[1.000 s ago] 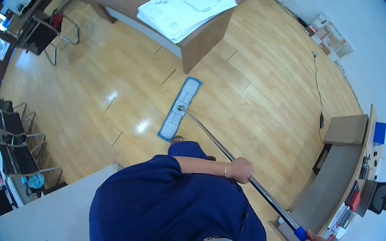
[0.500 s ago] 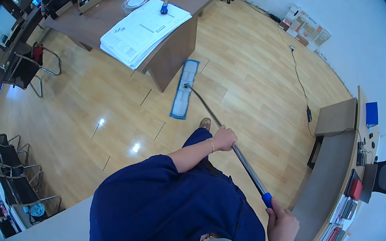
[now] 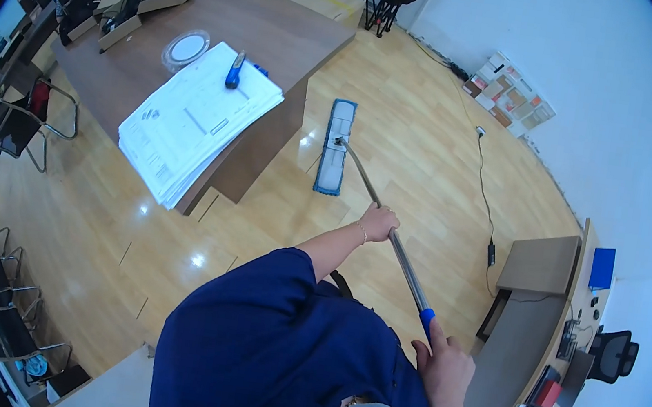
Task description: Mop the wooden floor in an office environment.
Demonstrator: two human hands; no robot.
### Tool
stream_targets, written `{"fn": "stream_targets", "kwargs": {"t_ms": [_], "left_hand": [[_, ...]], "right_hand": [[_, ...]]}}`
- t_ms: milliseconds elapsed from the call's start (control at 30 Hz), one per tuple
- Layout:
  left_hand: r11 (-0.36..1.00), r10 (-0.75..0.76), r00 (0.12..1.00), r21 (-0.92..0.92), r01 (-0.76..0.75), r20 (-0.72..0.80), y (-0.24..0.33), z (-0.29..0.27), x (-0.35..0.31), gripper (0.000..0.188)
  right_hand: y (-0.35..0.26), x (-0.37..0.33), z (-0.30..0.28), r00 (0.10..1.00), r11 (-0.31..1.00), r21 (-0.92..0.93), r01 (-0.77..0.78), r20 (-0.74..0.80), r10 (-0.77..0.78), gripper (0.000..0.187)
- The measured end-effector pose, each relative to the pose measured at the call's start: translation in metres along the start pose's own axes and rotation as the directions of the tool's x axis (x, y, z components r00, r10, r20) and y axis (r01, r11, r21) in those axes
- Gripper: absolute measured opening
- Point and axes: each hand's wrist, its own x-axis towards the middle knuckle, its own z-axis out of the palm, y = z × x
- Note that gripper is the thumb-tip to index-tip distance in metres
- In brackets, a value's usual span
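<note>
Silver mop pole (image 3: 409,274) fills left grip (image 3: 378,224) and looser right grip (image 3: 446,371).

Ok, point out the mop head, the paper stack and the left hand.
Mop head (image 3: 333,162), head view: pale top near its centre.
Paper stack (image 3: 198,122), head view: middle of the top sheet.
Left hand (image 3: 378,223), head view: back of the hand.
</note>
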Motion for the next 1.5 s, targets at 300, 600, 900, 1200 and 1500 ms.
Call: {"fn": "stream_targets", "kwargs": {"t_ms": [300, 600, 900, 1200, 1500], "left_hand": [[0.989, -0.146, 0.989, -0.012, 0.145, -0.029, -0.057, -0.037, 0.173, 0.012], [0.974, -0.228, 0.905, -0.080, 0.214, -0.359, -0.047, -0.053, 0.339, 0.010], [0.924, -0.380, 0.798, -0.141, 0.356, -0.468, -0.100, -0.074, 0.461, 0.028], [0.909, -0.395, 0.786, -0.080, 0.409, -0.476, -0.228, -0.121, 0.543, 0.030], [0.892, -0.448, 0.857, -0.068, 0.447, -0.255, -0.288, -0.170, 0.654, 0.016]], "right_hand": [[0.074, 0.194, -0.046, 0.992, 0.998, -0.021, 0.053, -0.111, -0.055, 0.031], [0.205, 0.374, -0.140, 0.928, 0.966, -0.063, 0.252, -0.267, -0.260, 0.028], [0.272, 0.552, -0.162, 0.818, 0.874, -0.130, 0.468, -0.309, -0.484, 0.022], [0.237, 0.721, -0.182, 0.778, 0.823, -0.074, 0.563, -0.288, -0.558, 0.021], [0.249, 0.888, -0.258, 0.866, 0.857, 0.167, 0.488, -0.218, -0.451, 0.027]]}}
